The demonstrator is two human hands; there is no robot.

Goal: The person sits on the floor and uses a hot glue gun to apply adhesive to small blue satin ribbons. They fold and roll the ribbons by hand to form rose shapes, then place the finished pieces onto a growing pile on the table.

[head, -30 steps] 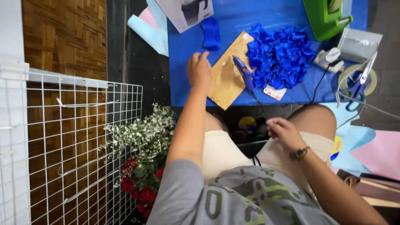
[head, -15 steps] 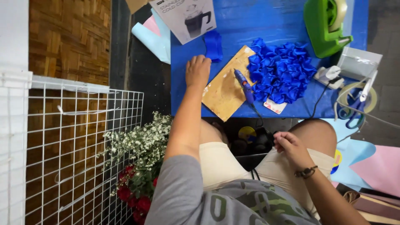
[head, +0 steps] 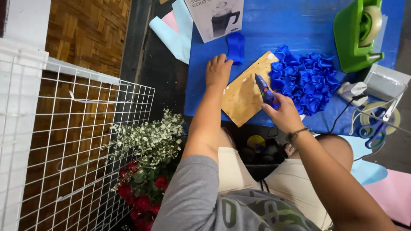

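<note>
Head view, looking down over the person's lap at a blue surface [head: 291, 25]. The left hand [head: 218, 72] lies flat on it, fingers [head: 222, 60] close together and pointing away, the palm touching the upper left edge of a tan cardboard piece [head: 244, 96] that sits at an angle on the blue. Just beyond the fingertips lies a folded scrap of blue ribbon [head: 236, 47] — near, but whether it is touched cannot be told.

The right hand [head: 283, 114] is wrapped around the handle of a blue glue gun [head: 264, 89], fingers curled shut on it; the nozzle points up and left over the cardboard. Right beside the gun, overlapping the cardboard's right edge, is a bunched mass of blue ribbon petals [head: 306, 79]. A band sits on the right wrist.

Farther right: a green tape dispenser [head: 357, 34], a white plug block [head: 352, 90], blue-handled scissors [head: 374, 128]. A printed white box [head: 214, 17] stands at the top edge. On the floor to the left — a white wire grid [head: 77, 141] and a bunch of red roses with small white flowers [head: 147, 162]
</note>
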